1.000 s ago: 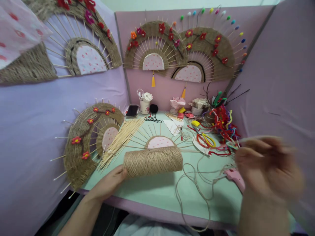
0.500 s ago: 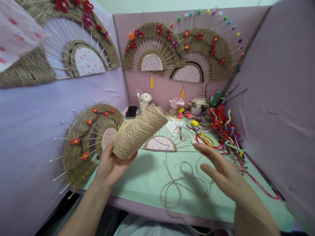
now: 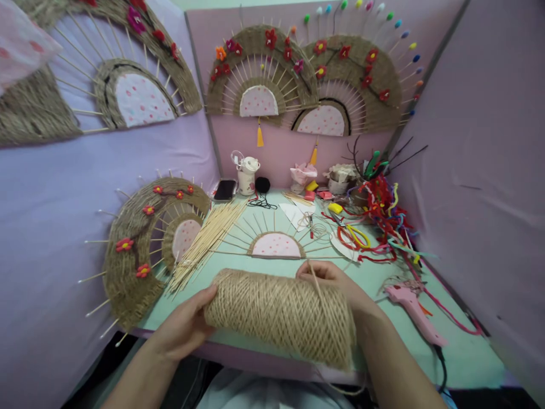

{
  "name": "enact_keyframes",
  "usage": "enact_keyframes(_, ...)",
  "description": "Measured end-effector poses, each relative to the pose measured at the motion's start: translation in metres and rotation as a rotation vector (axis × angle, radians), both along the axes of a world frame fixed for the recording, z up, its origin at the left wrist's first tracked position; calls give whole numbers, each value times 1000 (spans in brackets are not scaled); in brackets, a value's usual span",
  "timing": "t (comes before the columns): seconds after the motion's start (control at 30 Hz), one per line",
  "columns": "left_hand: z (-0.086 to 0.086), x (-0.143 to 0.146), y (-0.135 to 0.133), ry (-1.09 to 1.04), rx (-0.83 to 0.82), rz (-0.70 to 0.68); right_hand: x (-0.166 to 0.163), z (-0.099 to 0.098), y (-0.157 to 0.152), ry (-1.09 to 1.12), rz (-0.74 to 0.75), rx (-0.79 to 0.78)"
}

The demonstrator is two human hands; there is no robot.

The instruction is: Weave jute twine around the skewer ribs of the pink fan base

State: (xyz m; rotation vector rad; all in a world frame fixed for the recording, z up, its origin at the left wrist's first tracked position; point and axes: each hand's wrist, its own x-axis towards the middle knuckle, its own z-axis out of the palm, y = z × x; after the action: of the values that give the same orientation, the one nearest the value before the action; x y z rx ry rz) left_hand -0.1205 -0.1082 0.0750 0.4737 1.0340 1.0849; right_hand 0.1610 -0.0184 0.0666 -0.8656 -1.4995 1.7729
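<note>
Twine roll [image 3: 276,312] between both hands [image 3: 183,326], small pot [image 3: 337,186] holding cream material [image 3: 342,171]

Fabric-covered panels are enclosing the workspace on three sides: a lavender left panel [image 3: 140,150] is sloping toward the corner, a pink back panel [image 3: 281,149] is closing the far side, and a greyish-purple right panel [image 3: 481,130] is showing soft wrinkles. Grey strips [image 3: 442,48] are marking both corners. Above, a pale green wall [image 3: 221,3] is peeking through. A table [image 3: 477,363] is spreading its mint top below, purple trim lining its front edge. Diffuse light is falling fairly evenly, the right panel looking duller.
</note>
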Motion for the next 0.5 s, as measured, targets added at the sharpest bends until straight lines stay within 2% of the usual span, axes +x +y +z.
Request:
enact_keyframes(0.1, -4, -5, -5, 70, -44, -70, 10, 7, 1, -11, -65, 56)
enact_keyframes(0.17, -3, -2, -6, 83, -71, -50, 23, 15, -5, 49, -134, 63)
enact_keyframes(0.27, 7, 8, -2, 48, -58, 159, 50, 28, -23, 145, -213, 83)
enact_keyframes(0.37, 22, 12, 7, -37, 53, 427, 78, 40, -39, 199, -337, 126)
enact_keyframes(0.43, 30, 4, 13, -96, 93, 512, 93, 45, -42, 248, -455, 96)
enact_keyframes(0.5, 34, -11, 15, -110, 83, 520, 105, 48, -42, 315, -606, 59)
